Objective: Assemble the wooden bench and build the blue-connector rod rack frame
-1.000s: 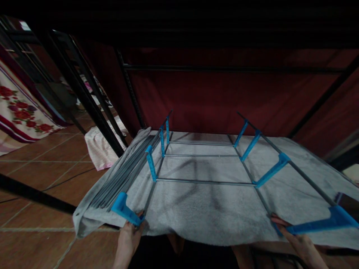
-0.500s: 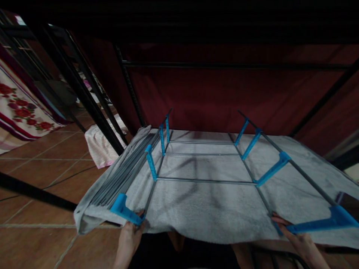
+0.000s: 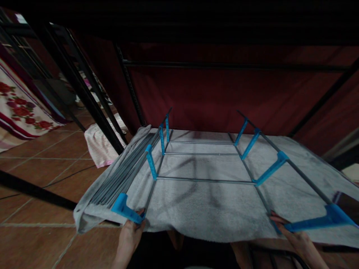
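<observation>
A frame of grey metal tubes joined by blue plastic brackets lies on a grey cloth [image 3: 193, 213]. My left hand [image 3: 131, 231] is closed on the lower end of the near left blue bracket [image 3: 126, 212], where it meets a tube. My right hand [image 3: 290, 231] grips the inner end of the near right blue bracket [image 3: 314, 223] at the other long tube. Thin cross rods [image 3: 206, 180] link the two sides farther back. Several more blue brackets, such as the one at middle right [image 3: 269, 172], stand along both sides.
A bundle of loose grey tubes [image 3: 120, 175] lies on the cloth's left side. Black metal posts [image 3: 81, 86] and a dark red curtain [image 3: 196, 97] surround the surface. A striped cloth [image 3: 101, 144] rests on the tiled floor [image 3: 36, 239]. A dark object [image 3: 347, 205] sits at right.
The near right bracket has shifted slightly left and inward along with my right hand. My left hand keeps its hold with hardly any movement.
</observation>
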A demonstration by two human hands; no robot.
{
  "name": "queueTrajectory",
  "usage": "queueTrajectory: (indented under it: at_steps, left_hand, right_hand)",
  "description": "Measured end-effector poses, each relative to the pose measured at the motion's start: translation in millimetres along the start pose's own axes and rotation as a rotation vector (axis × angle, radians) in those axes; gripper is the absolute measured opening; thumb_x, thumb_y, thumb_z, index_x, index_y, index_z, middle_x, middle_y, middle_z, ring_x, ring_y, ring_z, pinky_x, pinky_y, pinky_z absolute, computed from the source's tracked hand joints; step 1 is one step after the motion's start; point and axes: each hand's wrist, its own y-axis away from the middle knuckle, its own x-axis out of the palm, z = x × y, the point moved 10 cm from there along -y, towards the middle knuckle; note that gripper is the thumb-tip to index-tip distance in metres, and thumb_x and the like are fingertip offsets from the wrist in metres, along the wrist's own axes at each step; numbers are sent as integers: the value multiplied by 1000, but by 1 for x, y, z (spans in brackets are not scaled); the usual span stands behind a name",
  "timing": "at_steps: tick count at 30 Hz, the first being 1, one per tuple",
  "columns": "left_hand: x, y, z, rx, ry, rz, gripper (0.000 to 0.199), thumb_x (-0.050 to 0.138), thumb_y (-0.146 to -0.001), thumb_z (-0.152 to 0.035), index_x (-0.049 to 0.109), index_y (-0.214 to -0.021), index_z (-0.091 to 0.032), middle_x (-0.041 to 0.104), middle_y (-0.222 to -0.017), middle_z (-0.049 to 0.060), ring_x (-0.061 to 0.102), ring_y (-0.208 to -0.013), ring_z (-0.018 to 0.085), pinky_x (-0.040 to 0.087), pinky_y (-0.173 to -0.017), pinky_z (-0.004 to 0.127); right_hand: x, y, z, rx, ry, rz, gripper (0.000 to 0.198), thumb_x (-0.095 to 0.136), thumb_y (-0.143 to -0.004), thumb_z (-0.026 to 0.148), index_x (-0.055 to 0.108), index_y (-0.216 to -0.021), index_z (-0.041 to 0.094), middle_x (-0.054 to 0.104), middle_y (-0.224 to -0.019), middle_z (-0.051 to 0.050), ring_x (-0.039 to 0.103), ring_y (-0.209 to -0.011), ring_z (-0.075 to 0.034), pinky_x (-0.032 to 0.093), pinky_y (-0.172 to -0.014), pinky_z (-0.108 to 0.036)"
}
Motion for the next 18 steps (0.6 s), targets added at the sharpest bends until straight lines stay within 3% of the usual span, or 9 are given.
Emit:
queueTrajectory:
  at_steps: [8, 14, 18]
  left_hand:
    - [-3, -6, -18, -5, -14, 50, 38, 57, -67, -44, 77, -88, -18, 78, -97, 11, 74, -95, 30, 59, -86, 38]
    - [-15, -6, -33, -26, -13, 22, 37, 58, -67, -44, 76, -87, -19, 78, -92, 10, 74, -86, 28, 60, -76, 33]
    - [-10, -3, -38, -43, -2, 29, 40, 56, -68, -45, 76, -91, -17, 77, -98, 12, 73, -93, 30, 59, -84, 37]
  right_hand:
    - [2, 1, -6, 67, 0, -15, 46, 63, -64, 63, 76, -78, 22, 77, -97, -14, 71, -97, -36, 60, -92, -45]
    - [-9, 0, -8, 91, 23, -1, 37, 65, -63, 55, 79, -83, 26, 77, -101, -11, 69, -106, -38, 56, -97, -46]
    - [-16, -4, -11, 92, 21, -3, 33, 65, -65, 54, 79, -80, 27, 77, -97, -11, 70, -103, -37, 58, -94, -45]
